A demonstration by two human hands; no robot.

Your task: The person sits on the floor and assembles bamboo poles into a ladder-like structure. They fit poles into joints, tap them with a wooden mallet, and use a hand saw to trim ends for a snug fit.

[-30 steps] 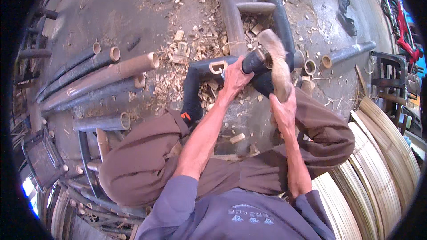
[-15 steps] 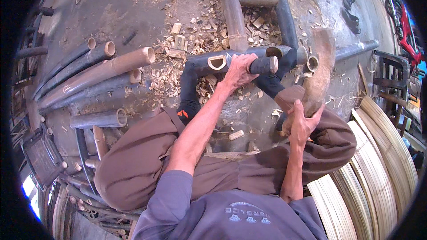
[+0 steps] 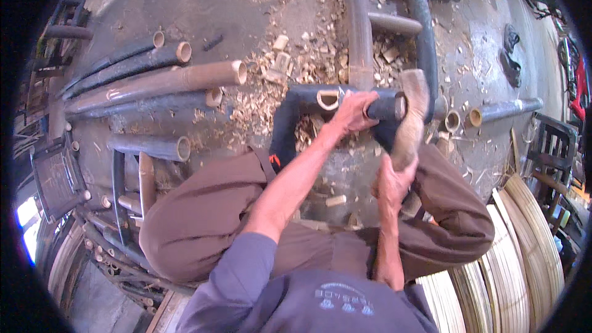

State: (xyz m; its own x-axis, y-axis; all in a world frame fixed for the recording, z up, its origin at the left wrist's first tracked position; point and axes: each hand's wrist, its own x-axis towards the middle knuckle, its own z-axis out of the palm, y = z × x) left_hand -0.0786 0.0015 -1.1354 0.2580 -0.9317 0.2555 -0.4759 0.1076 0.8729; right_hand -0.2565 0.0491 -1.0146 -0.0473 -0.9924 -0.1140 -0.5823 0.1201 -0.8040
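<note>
Dark bamboo pole lies crosswise on the floor, pinned by the left hand.
Head view: right hand, fist closed around the wooden mallet, sits just below the pole's right end.

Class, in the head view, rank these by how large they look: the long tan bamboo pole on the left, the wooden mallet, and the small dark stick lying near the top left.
1. Long tan bamboo pole, clearly the longest.
2. Wooden mallet in the right hand; it is nearer the camera, so it looks enlarged.
3. Small dark stick, smallest.
</note>
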